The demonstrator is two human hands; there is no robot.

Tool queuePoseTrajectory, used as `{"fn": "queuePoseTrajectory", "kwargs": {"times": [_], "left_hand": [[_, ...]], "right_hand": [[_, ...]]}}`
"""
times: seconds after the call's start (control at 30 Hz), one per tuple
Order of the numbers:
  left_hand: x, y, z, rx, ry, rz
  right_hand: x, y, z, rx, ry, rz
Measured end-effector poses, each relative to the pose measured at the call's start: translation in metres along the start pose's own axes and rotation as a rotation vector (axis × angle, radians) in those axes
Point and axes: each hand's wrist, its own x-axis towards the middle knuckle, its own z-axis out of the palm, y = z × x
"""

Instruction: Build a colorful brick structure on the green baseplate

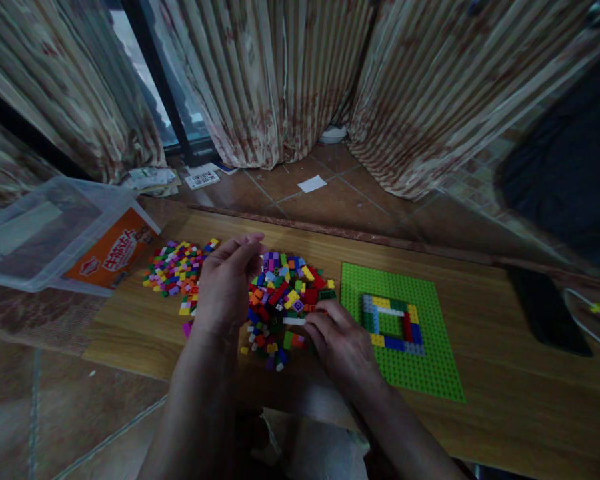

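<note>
My right hand [343, 337] pinches one end of a long white toy brick [293, 321] at the right edge of a pile of loose bricks [280, 290]. Raised over the left side of that pile, my left hand [227, 283] has its fingers curled together; whatever they hold, if anything, is hidden. To the right lies a green studded baseplate [445, 360]. On it stands a square frame of bricks [394, 343] in blue, yellow, grey, green and red, with white, light blue and red bricks along its inner sides.
A second pile of small bricks [175, 267] lies at the left of the wooden table [130, 340], beside a clear plastic bin [80, 233] with an orange label. A black phone-like slab [550, 310] and a white cable [593, 310] lie at the right. Curtains [280, 80] hang beyond.
</note>
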Motion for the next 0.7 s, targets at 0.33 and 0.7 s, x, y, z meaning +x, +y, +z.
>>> {"fn": "queuePoseTrajectory", "kwargs": {"times": [0.33,0.7], "left_hand": [[-0.0022,-0.0008,0.0015,0.04,-0.008,-0.017],[-0.0014,0.0006,-0.001,0.065,-0.012,-0.022]], "right_hand": [[0.0017,-0.0037,0.0,-0.029,-0.031,0.003],[0.0054,-0.003,0.0039,-0.061,-0.048,0.01]]}}
